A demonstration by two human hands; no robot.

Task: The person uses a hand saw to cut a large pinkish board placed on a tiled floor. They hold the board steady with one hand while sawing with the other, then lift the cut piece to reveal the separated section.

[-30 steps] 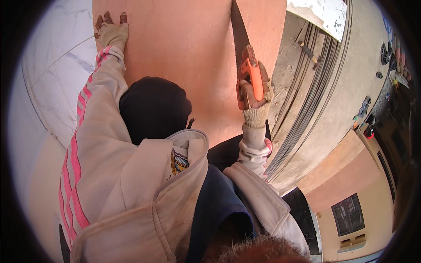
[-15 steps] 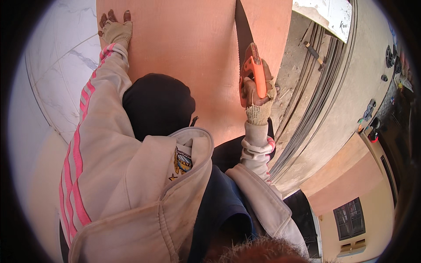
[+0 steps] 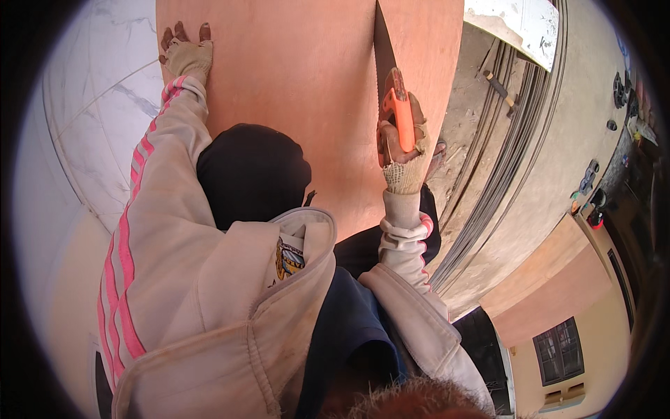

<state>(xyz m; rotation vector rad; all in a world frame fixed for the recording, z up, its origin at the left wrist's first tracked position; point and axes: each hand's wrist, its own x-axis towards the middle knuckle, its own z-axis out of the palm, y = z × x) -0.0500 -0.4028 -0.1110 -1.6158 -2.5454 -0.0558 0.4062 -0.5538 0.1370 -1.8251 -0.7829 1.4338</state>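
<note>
A broad reddish-brown wooden sheet (image 3: 293, 77) stretches out before me. My right hand (image 3: 403, 143), in a worn fingerless knit glove, is closed round the orange handle of a handsaw (image 3: 386, 52). The saw's dark toothed blade points away from me over the sheet, its tip at the top edge of the picture. At the far left, my left hand (image 3: 187, 56), gloved the same way, lies on the sheet's left edge with fingers spread. My black-clad knee (image 3: 252, 174) is over the sheet, between my arms.
Right of the sheet, a hammer (image 3: 500, 89) lies near long thin metal rods (image 3: 488, 181) on the dusty floor. A white board (image 3: 516, 28) is at the far right. White marbled tiles (image 3: 101, 105) lie to the left. Shoes (image 3: 588, 176) sit farther right.
The saw and my right hand have shifted slightly left and toward me. My left hand stays spread on the sheet.
</note>
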